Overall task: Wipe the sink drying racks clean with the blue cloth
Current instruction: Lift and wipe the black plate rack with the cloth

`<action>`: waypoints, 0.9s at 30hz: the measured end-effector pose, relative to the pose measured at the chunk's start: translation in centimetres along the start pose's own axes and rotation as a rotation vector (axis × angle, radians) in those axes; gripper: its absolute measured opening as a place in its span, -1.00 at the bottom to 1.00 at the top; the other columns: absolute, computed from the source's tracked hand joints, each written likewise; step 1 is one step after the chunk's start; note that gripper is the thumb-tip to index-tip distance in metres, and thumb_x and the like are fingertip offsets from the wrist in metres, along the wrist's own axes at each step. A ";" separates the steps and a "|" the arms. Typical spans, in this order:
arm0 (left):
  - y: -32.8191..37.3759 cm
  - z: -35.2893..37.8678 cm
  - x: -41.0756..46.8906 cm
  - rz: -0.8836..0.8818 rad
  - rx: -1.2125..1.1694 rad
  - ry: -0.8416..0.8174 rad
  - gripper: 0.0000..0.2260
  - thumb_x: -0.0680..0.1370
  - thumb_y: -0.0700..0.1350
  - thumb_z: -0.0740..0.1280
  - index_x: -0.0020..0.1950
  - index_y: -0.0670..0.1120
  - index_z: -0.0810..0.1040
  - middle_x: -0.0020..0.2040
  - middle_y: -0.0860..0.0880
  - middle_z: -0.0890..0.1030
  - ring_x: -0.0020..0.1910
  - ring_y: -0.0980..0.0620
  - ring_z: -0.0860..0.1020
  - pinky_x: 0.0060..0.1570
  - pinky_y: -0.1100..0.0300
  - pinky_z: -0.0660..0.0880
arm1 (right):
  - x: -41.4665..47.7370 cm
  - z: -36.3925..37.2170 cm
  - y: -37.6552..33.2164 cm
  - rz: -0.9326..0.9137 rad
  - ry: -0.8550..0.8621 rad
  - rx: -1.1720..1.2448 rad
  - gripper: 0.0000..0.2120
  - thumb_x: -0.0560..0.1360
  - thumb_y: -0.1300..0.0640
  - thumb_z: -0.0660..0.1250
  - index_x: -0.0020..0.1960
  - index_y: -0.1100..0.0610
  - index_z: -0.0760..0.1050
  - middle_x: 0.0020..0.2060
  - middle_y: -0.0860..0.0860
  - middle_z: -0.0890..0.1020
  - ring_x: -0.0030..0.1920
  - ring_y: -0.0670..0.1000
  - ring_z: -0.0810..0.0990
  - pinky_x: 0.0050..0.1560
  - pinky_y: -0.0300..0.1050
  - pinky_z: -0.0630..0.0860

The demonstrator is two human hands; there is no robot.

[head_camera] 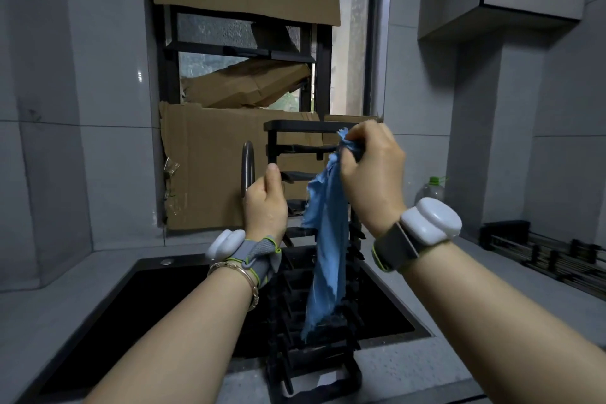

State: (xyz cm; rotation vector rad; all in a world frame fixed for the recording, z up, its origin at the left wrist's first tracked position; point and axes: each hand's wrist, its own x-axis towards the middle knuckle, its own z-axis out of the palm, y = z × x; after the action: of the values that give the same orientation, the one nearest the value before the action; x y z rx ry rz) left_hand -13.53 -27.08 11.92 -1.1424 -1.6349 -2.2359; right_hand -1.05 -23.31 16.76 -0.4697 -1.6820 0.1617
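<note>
Head view: right hand point(370, 170) pinches blue cloth point(324, 239) (hanging) at drying rack point(295, 124).

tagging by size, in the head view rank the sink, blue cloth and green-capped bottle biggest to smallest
1. sink
2. blue cloth
3. green-capped bottle, though it stands farther back, so true size is unsure

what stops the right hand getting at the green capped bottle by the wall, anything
Likely yes, nothing blocks it: the bottle stands on the counter just right of the right hand. That hand grips the blue cloth, though, so it would have to drop or carry it.
</note>
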 end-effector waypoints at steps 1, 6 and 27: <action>0.0 0.0 0.0 0.001 -0.003 0.000 -0.55 0.65 -0.01 0.08 -0.44 -0.11 0.20 -0.47 -0.05 0.30 -0.43 0.01 0.28 -0.36 0.12 0.21 | -0.2 0.4 -0.1 -0.022 -0.049 -0.055 -0.84 0.48 0.34 0.25 0.04 0.25 0.50 -0.01 0.14 0.53 -0.02 0.11 0.51 0.04 -0.01 0.46; -0.2 0.0 0.2 -0.007 -0.028 0.016 -0.56 0.65 -0.02 0.09 -0.42 -0.13 0.25 -0.44 -0.09 0.34 -0.38 -0.02 0.32 -0.37 0.14 0.25 | -2.2 3.5 0.2 -0.150 -0.210 -0.399 -0.55 0.38 0.37 0.33 0.26 0.34 0.39 0.22 0.25 0.47 0.27 0.23 0.39 0.25 -0.01 0.36; -0.3 0.0 0.4 -0.022 -0.035 0.032 -0.58 0.64 -0.03 0.10 -0.38 -0.17 0.28 -0.37 -0.17 0.37 -0.35 -0.02 0.33 -0.34 0.14 0.25 | -2.0 2.7 0.5 -0.141 -0.189 -0.080 -0.59 0.39 0.44 0.27 0.23 0.29 0.47 0.16 0.19 0.55 0.14 0.21 0.49 0.17 0.03 0.43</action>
State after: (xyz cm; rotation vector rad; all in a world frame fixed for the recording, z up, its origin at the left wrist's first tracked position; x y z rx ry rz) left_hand -13.99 -26.88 11.94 -1.0954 -1.6101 -2.2935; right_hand -3.41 -23.17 14.31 -0.4041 -1.9056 0.0361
